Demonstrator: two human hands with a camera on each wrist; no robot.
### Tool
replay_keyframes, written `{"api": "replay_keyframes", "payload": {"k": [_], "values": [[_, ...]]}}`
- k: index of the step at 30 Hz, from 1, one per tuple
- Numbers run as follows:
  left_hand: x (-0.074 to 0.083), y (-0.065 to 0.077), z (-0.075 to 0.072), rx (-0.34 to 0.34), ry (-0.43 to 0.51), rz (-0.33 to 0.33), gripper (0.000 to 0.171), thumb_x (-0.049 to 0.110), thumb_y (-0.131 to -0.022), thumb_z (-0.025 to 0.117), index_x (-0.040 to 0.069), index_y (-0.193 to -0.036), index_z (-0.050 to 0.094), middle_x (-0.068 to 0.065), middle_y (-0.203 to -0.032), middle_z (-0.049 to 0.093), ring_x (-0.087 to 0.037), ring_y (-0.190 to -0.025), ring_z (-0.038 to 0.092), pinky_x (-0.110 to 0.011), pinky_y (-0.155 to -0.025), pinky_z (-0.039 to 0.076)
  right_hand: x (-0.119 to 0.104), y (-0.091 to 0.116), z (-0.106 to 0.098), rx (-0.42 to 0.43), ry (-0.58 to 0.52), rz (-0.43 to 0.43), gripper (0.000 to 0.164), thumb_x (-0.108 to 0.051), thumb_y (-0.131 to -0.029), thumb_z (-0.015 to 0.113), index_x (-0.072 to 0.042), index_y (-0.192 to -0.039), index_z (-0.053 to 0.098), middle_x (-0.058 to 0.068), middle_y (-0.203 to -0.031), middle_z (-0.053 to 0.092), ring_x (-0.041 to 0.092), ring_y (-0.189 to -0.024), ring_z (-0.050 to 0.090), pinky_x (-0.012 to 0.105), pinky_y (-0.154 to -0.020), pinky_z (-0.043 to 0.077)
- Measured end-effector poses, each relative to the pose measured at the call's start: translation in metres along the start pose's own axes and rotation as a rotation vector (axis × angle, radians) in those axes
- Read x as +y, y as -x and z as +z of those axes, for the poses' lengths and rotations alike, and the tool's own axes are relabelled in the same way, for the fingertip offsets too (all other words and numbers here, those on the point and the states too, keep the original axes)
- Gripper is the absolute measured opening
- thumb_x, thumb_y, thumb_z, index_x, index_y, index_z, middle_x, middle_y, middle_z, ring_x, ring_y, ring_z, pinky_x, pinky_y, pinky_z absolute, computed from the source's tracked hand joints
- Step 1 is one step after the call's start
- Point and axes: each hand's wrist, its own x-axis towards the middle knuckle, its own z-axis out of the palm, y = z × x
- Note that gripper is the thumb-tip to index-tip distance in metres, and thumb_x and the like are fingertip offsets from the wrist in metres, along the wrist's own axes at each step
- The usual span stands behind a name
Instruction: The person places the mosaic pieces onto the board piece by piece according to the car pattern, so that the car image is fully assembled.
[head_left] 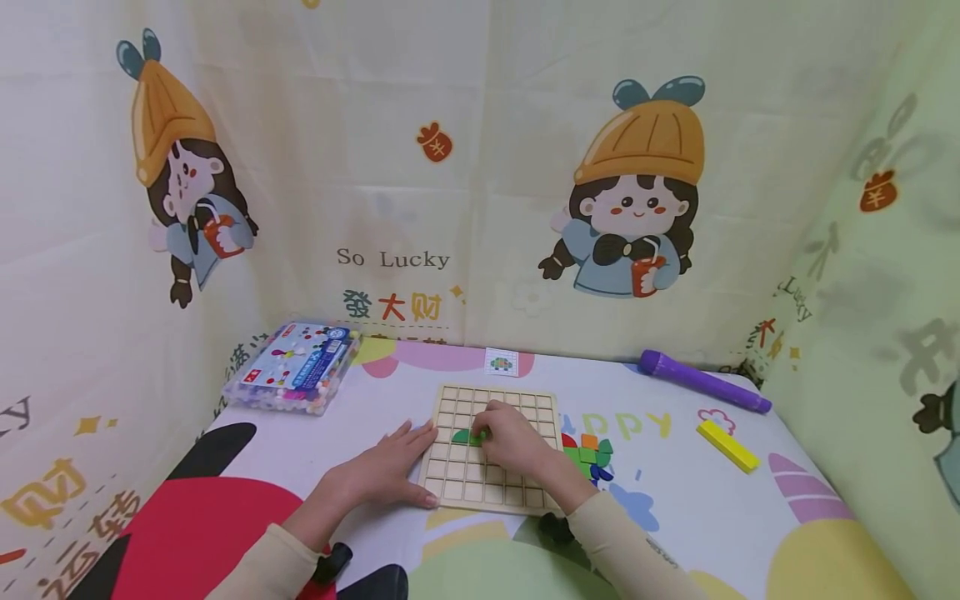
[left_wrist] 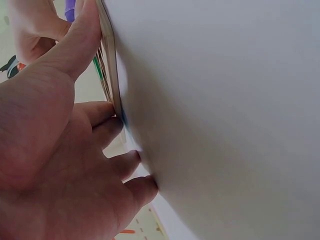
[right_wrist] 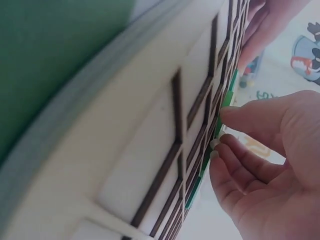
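Observation:
A wooden grid board (head_left: 453,471) lies on the table in front of me. My left hand (head_left: 382,467) rests along its left edge, thumb near the lower corner and the other fingers spread farther up. Over the middle of the grid, my right hand (head_left: 517,442) pinches a light green tile (right_wrist: 227,102) between thumb and fingertips, low at the board's surface. Just left of those fingertips sits a darker green tile with a curved edge (head_left: 461,437). The right wrist view shows more green pieces in a row, partly hidden by the fingers.
Loose red, orange, green and blue tiles (head_left: 587,455) lie beside the board's right edge. Behind it is a small picture card (head_left: 501,362). A clear box of beads (head_left: 300,367) stands back left; a purple microphone (head_left: 705,381) and a yellow block (head_left: 727,446) lie to the right.

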Motion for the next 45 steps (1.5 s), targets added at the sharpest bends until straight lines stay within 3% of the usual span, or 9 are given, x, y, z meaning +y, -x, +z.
{"api": "replay_keyframes", "payload": {"k": [16, 25, 30, 35, 40, 45], "values": [[-0.003, 0.001, -0.001, 0.0, 0.006, 0.01, 0.106, 0.055, -0.075, 0.08, 0.007, -0.155, 0.032, -0.01, -0.164, 0.028, -0.043, -0.153, 0.015, -0.064, -0.12, 0.02, 0.0, -0.002, 0.001, -0.018, -0.003, 0.007, 0.024, 0.006, -0.085, 0.064, -0.009, -0.096, 0.079, 0.001, -0.09, 0.064, 0.01, -0.081, 0.054, 0.025, -0.077, 0.053], [-0.002, 0.002, 0.002, -0.009, 0.01, 0.018, 0.106, 0.055, -0.075, 0.08, 0.007, -0.155, 0.032, -0.011, -0.164, 0.028, -0.043, -0.153, 0.015, -0.065, -0.119, 0.02, 0.014, 0.016, -0.011, -0.05, -0.03, -0.051, 0.026, 0.006, -0.085, 0.06, -0.009, -0.094, 0.079, 0.0, -0.089, 0.065, 0.01, -0.081, 0.056, 0.021, -0.074, 0.052], [0.0, 0.001, 0.001, -0.01, -0.002, 0.013, 0.106, 0.055, -0.075, 0.081, 0.006, -0.155, 0.032, -0.011, -0.164, 0.029, -0.043, -0.153, 0.015, -0.065, -0.12, 0.021, 0.031, 0.029, -0.024, 0.001, -0.028, -0.048, 0.026, 0.008, -0.085, 0.062, -0.008, -0.098, 0.077, 0.002, -0.095, 0.068, 0.016, -0.089, 0.063, 0.028, -0.078, 0.057], [-0.001, -0.001, 0.001, -0.014, -0.006, 0.004, 0.106, 0.056, -0.075, 0.08, 0.007, -0.155, 0.032, -0.01, -0.164, 0.029, -0.042, -0.153, 0.015, -0.064, -0.12, 0.021, 0.05, 0.04, -0.039, 0.061, 0.0, 0.017, 0.026, 0.011, -0.082, 0.064, -0.006, -0.097, 0.076, 0.003, -0.095, 0.067, 0.02, -0.091, 0.064, 0.035, -0.079, 0.057], [-0.003, -0.002, 0.003, -0.014, -0.007, 0.006, 0.107, 0.057, -0.074, 0.08, 0.008, -0.156, 0.032, -0.009, -0.164, 0.028, -0.042, -0.153, 0.015, -0.064, -0.12, 0.021, 0.069, 0.049, -0.051, 0.082, 0.029, 0.181, 0.029, 0.01, -0.079, 0.064, -0.008, -0.098, 0.076, 0.002, -0.093, 0.066, 0.021, -0.094, 0.064, 0.041, -0.084, 0.056], [-0.003, -0.002, 0.003, -0.014, -0.01, 0.007, 0.107, 0.058, -0.074, 0.08, 0.009, -0.156, 0.031, -0.009, -0.165, 0.028, -0.042, -0.154, 0.015, -0.064, -0.12, 0.021, 0.088, 0.057, -0.059, 0.047, 0.079, 0.314, 0.026, 0.006, -0.08, 0.066, -0.011, -0.096, 0.077, 0.0, -0.09, 0.066, 0.017, -0.088, 0.062, 0.041, -0.085, 0.056]]}}
